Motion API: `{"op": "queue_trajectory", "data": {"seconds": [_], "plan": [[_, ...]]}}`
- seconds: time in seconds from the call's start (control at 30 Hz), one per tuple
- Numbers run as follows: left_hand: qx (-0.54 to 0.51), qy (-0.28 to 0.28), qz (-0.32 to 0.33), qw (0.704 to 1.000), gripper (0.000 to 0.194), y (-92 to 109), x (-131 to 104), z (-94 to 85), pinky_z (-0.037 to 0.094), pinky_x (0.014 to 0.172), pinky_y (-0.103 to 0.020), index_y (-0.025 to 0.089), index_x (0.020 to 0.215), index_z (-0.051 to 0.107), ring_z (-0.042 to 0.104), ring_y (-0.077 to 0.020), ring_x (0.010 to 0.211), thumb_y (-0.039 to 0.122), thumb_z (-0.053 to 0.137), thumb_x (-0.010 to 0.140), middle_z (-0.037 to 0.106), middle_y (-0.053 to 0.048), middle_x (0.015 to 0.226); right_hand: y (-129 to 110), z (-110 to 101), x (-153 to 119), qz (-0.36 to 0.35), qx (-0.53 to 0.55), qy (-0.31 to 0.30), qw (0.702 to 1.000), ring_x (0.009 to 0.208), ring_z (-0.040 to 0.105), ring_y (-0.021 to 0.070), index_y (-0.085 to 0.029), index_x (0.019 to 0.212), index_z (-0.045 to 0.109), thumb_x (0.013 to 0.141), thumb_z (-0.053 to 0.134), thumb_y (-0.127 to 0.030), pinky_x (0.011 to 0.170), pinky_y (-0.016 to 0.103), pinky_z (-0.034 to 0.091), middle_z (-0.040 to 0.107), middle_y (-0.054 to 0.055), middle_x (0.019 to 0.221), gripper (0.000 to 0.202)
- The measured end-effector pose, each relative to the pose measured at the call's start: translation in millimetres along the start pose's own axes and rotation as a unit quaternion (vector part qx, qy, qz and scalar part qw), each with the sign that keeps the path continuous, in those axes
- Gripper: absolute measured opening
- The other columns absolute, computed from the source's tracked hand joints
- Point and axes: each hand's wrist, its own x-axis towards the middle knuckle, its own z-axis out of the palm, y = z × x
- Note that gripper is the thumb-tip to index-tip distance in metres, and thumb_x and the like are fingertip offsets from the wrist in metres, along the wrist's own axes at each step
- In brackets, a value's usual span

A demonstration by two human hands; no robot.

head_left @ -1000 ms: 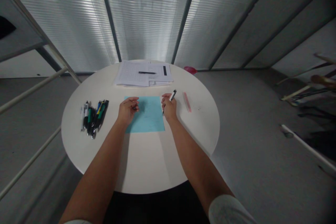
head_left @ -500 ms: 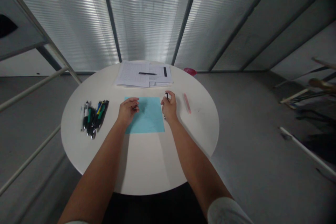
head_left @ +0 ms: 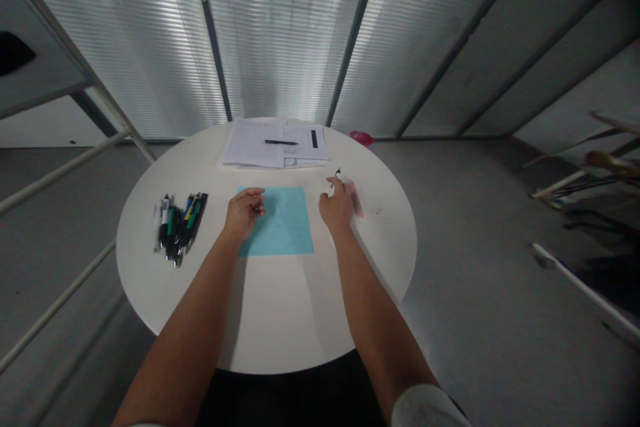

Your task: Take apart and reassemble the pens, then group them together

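**Right hand point(head_left: 337, 204) at a white-and-black pen point(head_left: 338, 174), blue sheet point(head_left: 286, 221) alongside**

The pen shows just past the right hand's fingers, to the right of the sheet and near a pink stick point(head_left: 357, 203). The hand is partly spread, thumb apart from the forefinger; whether it grips the pen or merely touches it, I cannot tell. The left hand point(head_left: 244, 211) is loosely curled at the sheet's left edge; whether anything sits inside, I cannot tell.

The pen should be light, stiff and smooth, apt to roll on the white tabletop point(head_left: 273, 313); a pinch around mid-barrel would suit it. The sheet lies flat and looks thin, likely to slide or crease, so a corner or edge is the place to take it. More pens point(head_left: 177, 227) lie bunched at left; papers point(head_left: 253, 141) lie at the far side.
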Motion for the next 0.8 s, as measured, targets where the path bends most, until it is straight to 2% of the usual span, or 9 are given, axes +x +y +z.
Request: {"op": "queue_trajectory", "data": {"seconds": [0.1,0.2,0.3,0.43,0.8], "plan": [[0.0,-0.002,0.001,1.0,0.025,0.5,-0.5,-0.1,0.039,0.048,-0.024,0.012,0.083,0.066,0.051,-0.0097,0.052,0.013,0.062,0.059,0.058,-0.002,0.068,10.8,-11.3,4.0,0.035,-0.073,0.007,0.997,0.116,0.051,0.0229,-0.025,0.121,0.059,0.078,0.043,-0.01,0.09,0.034,0.043,0.045,0.011,0.133,0.048],[0.0,-0.005,0.003,1.0,0.026,0.2,-0.1,-0.6,0.039,0.048,-0.025,0.012,0.084,0.065,0.051,-0.0096,0.052,0.013,0.062,0.058,0.058,-0.002,0.069,21.7,-15.9,7.5,0.057,-0.099,0.005,0.993,0.111,0.055,0.0233,-0.025,0.126,0.059,0.076,0.044,-0.008,0.088,0.035,0.044,0.048,0.012,0.131,0.055],[-0.001,-0.007,0.001,1.0,0.026,-0.8,1.0,-0.7,0.039,0.048,-0.025,0.012,0.084,0.065,0.05,-0.0096,0.052,0.013,0.062,0.058,0.059,-0.003,0.07,29.5,-16.5,9.7,0.037,-0.124,0.011,0.992,0.108,0.055,0.0235,-0.02,0.122,0.064,0.077,0.041,-0.007,0.09,0.035,0.043,0.054,0.013,0.125,0.052],[-0.005,-0.01,0.001,1.0,0.026,-1.5,1.8,0.2,0.039,0.048,-0.025,0.012,0.085,0.065,0.051,-0.0099,0.052,0.013,0.062,0.059,0.058,-0.002,0.068,34.6,-16.9,11.1,0.046,-0.158,-0.001,0.986,0.1,0.057,0.0244,-0.02,0.122,0.066,0.081,0.042,-0.011,0.086,0.037,0.043,0.057,0.015,0.121,0.048],[-0.004,-0.001,-0.003,1.0,0.024,0.8,-0.1,2.2,0.039,0.047,-0.024,0.011,0.082,0.065,0.051,-0.0094,0.051,0.014,0.064,0.059,0.058,-0.002,0.068,33.6,-21.8,10.4,0.055,-0.193,0.0,0.98,0.109,0.052,0.0317,-0.017,0.12,0.067,0.083,0.044,-0.014,0.09,0.045,0.041,0.055,0.018,0.125,0.044]]}}
